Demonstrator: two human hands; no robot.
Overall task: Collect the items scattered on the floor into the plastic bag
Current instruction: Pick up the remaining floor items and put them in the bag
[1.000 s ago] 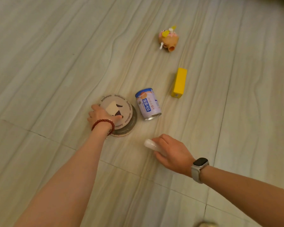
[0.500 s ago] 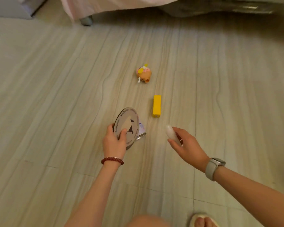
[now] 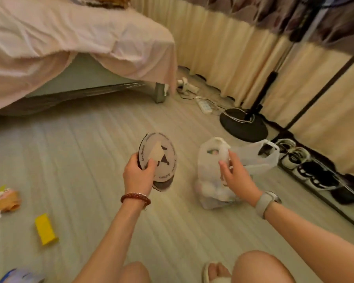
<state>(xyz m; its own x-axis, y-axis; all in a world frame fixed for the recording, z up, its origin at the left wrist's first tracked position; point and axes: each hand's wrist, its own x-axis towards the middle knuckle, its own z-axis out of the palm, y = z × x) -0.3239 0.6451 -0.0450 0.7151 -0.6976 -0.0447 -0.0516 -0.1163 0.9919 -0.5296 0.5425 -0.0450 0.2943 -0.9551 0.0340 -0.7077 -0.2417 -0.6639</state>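
Note:
My left hand (image 3: 138, 176) grips a round flat box (image 3: 161, 158) with a pale printed lid, held tilted above the floor. My right hand (image 3: 237, 176) pinches a small white oval object (image 3: 223, 155) right against the handle of the white plastic bag (image 3: 208, 180). The bag stands on the floor to the right, with pale items inside. At the far left, an orange toy (image 3: 5, 199) and a yellow block (image 3: 45, 229) lie on the floor. A blue-and-white can (image 3: 18, 276) is cut off at the bottom left corner.
A bed with a pink sheet (image 3: 70, 37) fills the upper left. A black fan base (image 3: 243, 124) and a power strip (image 3: 204, 105) sit behind the bag. Shoes (image 3: 307, 166) line a low rack on the right. My knees and a slipper (image 3: 215, 272) are at the bottom.
Both hands lifted their objects off the floor, and the view swung right to the bag. The toy, yellow block and can now lie at the left.

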